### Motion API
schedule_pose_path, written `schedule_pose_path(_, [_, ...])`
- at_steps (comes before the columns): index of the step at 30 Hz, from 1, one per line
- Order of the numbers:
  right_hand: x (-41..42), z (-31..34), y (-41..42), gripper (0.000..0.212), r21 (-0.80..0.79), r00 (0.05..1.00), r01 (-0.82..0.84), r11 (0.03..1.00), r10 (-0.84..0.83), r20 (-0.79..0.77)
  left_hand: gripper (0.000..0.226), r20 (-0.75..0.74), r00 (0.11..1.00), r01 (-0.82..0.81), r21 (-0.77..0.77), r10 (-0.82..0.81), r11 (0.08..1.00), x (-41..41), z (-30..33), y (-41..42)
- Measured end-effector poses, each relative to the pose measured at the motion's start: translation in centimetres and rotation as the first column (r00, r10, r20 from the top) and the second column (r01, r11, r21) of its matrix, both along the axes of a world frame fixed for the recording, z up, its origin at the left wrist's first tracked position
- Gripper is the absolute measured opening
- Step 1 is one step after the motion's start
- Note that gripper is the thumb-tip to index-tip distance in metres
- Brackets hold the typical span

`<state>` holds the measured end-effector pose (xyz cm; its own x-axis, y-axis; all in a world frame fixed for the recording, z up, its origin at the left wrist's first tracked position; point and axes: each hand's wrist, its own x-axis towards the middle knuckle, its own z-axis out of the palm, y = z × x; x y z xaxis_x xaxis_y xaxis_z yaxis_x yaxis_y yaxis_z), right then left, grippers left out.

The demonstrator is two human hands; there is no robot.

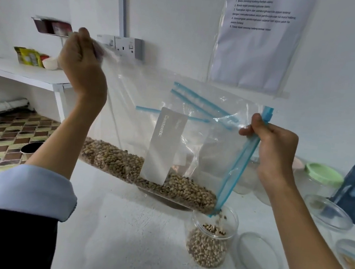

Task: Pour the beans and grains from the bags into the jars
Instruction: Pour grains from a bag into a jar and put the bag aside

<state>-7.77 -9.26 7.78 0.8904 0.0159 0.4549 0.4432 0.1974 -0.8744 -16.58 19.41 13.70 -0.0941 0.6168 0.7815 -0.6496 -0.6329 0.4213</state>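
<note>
Head cam view looking down at a white counter (128, 238), and the bag (152, 118) of beans is tipped on a slant for a reason: the left hand (82, 65) pinches the closed bottom corner up high so everything slides toward the low end. The beans (150, 175) lie in a strip along the lower edge, and a few are dropping out of the corner of the blue zip (238, 162) straight into the open jar (210, 236) below, which looks under half full. The right hand (274, 144) is curled around the zip edge, thumb and fingers clamping it, I'd guess to keep the mouth narrow like a spout. Left arm is raised and bent, right forearm angles up from the lower right. A clear lid (259, 254) lies just beside the jar, and a green-lidded jar (321, 178) sits further back
</note>
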Motion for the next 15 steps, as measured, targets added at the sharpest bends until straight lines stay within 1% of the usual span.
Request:
schedule_pose_path(2, [-0.1, 0.0, 0.2, 0.034, -0.007, 1.0, -0.007, 1.0, 0.007, -0.001, 0.035, 0.003, 1.0, -0.014, 0.0, 0.014, 1.0, 0.1, -0.1, 0.4])
schedule_pose_path(4, [-0.1, 0.1, 0.1, 0.036, 0.026, 1.0, 0.005, 1.0, -0.005, 0.003, 0.036, -0.001, 0.999, -0.036, -0.015, 0.036, 0.999, 0.1, -0.1, 1.0])
schedule_pose_path(6, [-0.2, 0.4, 0.2, 0.038, 0.001, 0.999, -0.026, 1.0, 0.026, 0.02, 0.034, -0.006, 0.999, -0.054, -0.022, 0.054, 0.998, -0.1, 0.0, 1.2])
schedule_pose_path(8, [-0.3, 0.6, 0.3, 0.036, -0.019, 0.998, -0.053, 0.998, 0.053, 0.024, 0.035, 0.004, 0.999, -0.037, -0.028, 0.037, 0.999, -0.1, -0.1, 1.1])
schedule_pose_path(12, [-0.3, 0.8, 0.4, 0.033, -0.022, 0.999, -0.036, 0.999, 0.037, 0.027, 0.038, -0.007, 0.998, -0.064, -0.027, 0.064, 0.998, -0.2, -0.6, 1.4])
schedule_pose_path(15, [-0.4, 0.8, 0.5, 0.033, -0.03, 0.998, -0.048, 0.998, 0.049, 0.026, 0.038, -0.022, 0.998, -0.056, -0.052, 0.055, 0.997, -0.4, -1.0, 1.6])
